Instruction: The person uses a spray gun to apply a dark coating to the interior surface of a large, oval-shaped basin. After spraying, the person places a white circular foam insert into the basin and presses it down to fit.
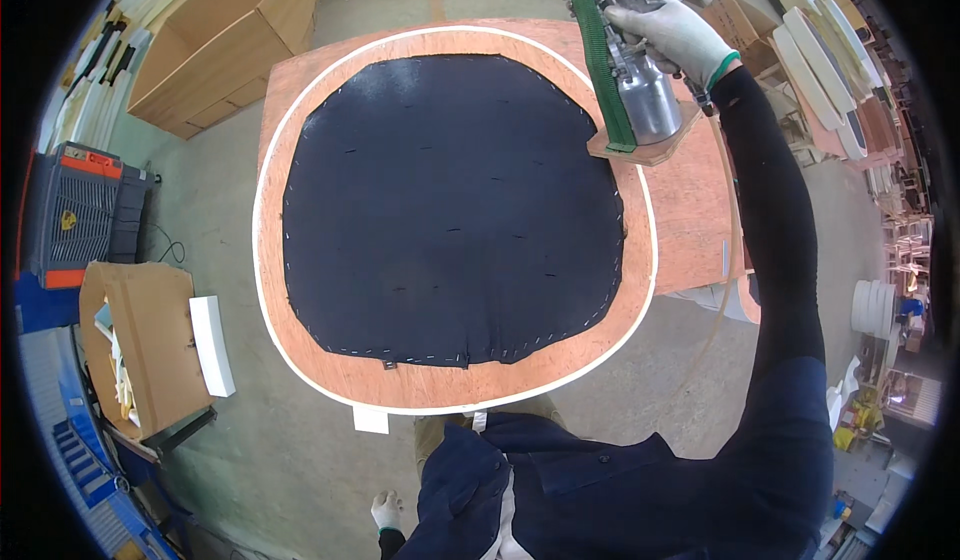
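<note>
My right hand, in a white glove with a green cuff, is closed round a spray gun with a silver metal cup. The cup is at a small wooden holder with a green webbing strap, by the panel's far right edge. A rounded wooden panel with white edging lies in front of me. Black fabric covers its middle, stapled round the rim, with a shiny patch at the far left. Low at my left side hangs my gloved left hand, holding nothing, fingers loosely apart.
A plywood table supports the panel. A tan hose runs beside my right arm. On the left are an open wooden box, a grey and orange machine and a cardboard box. Stacked panels line the right.
</note>
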A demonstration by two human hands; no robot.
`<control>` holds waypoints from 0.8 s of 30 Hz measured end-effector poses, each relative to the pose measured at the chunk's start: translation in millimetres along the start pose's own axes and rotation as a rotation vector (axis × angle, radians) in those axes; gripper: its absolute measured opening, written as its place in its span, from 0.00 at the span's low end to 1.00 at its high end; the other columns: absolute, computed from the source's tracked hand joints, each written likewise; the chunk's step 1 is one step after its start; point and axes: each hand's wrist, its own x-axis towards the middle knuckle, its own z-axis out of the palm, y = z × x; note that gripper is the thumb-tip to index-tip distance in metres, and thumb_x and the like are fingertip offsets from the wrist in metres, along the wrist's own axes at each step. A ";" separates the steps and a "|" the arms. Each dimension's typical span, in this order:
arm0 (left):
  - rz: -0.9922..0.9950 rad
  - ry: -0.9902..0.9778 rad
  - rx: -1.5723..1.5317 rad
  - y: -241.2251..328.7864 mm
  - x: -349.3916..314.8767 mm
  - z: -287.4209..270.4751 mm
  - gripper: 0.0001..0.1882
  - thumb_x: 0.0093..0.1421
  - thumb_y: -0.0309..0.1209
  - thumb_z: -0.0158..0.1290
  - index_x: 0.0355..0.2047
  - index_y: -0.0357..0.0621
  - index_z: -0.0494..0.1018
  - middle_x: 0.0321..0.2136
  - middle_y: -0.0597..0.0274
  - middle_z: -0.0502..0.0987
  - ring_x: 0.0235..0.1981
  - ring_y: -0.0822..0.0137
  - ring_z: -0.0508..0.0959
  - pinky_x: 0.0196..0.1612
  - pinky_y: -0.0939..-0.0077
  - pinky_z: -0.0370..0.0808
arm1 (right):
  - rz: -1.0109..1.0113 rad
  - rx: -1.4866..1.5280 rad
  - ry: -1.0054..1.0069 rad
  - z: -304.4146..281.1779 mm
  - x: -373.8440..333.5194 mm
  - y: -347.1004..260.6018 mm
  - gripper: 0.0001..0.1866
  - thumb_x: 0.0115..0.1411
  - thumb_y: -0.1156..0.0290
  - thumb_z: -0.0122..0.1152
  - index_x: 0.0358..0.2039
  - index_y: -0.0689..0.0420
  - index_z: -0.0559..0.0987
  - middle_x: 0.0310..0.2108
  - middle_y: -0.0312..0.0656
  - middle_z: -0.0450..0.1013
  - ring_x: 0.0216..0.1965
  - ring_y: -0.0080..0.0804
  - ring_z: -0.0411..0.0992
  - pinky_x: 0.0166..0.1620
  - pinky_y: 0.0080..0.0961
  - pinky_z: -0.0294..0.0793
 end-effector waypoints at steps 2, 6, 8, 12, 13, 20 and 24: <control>-0.080 0.023 -0.044 13.5 -3.8 4.9 0.17 0.59 0.29 0.56 0.46 0.31 0.72 0.30 0.56 0.78 0.22 0.68 0.78 0.21 0.75 0.73 | 0.030 0.008 -0.018 -7.0 0.1 8.4 0.17 0.62 0.55 0.62 0.24 0.54 0.75 0.15 0.26 0.61 0.10 0.12 0.53 0.14 0.16 0.48; -0.067 0.016 -0.054 17.2 -2.8 5.4 0.19 0.59 0.29 0.57 0.47 0.29 0.71 0.30 0.56 0.78 0.22 0.67 0.78 0.21 0.75 0.73 | 0.069 0.008 -0.035 -17.8 -3.9 17.6 0.17 0.61 0.55 0.62 0.23 0.54 0.74 0.14 0.26 0.61 0.11 0.12 0.53 0.14 0.15 0.48; -0.059 0.013 -0.040 20.8 -5.8 5.3 0.19 0.59 0.29 0.57 0.48 0.29 0.70 0.30 0.55 0.77 0.23 0.67 0.78 0.21 0.75 0.73 | 0.105 0.007 -0.022 -19.0 -13.3 9.9 0.18 0.61 0.54 0.62 0.23 0.54 0.74 0.14 0.26 0.61 0.11 0.12 0.54 0.14 0.15 0.48; -0.056 0.004 0.004 24.2 -7.1 4.9 0.20 0.59 0.29 0.56 0.49 0.28 0.69 0.31 0.54 0.77 0.23 0.67 0.78 0.21 0.74 0.73 | 0.104 -0.035 0.009 -26.4 -18.5 19.7 0.18 0.62 0.53 0.61 0.23 0.54 0.74 0.14 0.26 0.61 0.11 0.12 0.54 0.14 0.15 0.49; -0.056 -0.003 0.009 23.0 -4.6 4.5 0.20 0.59 0.29 0.56 0.49 0.28 0.69 0.31 0.54 0.77 0.23 0.67 0.78 0.21 0.74 0.73 | 0.111 -0.051 0.005 -30.2 -17.6 26.4 0.18 0.62 0.53 0.61 0.23 0.54 0.74 0.15 0.26 0.61 0.11 0.12 0.54 0.14 0.15 0.49; -0.082 -0.005 0.017 22.1 3.8 3.8 0.21 0.59 0.28 0.56 0.50 0.28 0.69 0.31 0.54 0.77 0.24 0.66 0.78 0.21 0.73 0.73 | 0.090 -0.042 -0.003 -43.3 -31.3 44.4 0.18 0.62 0.53 0.60 0.23 0.53 0.74 0.15 0.26 0.62 0.11 0.12 0.54 0.14 0.16 0.49; -0.059 -0.014 0.015 27.7 4.8 4.0 0.21 0.59 0.28 0.56 0.50 0.29 0.69 0.32 0.54 0.78 0.24 0.66 0.78 0.22 0.73 0.74 | 0.163 -0.040 -0.018 -52.9 -40.4 53.1 0.19 0.62 0.53 0.60 0.22 0.53 0.73 0.15 0.25 0.61 0.11 0.12 0.53 0.14 0.16 0.48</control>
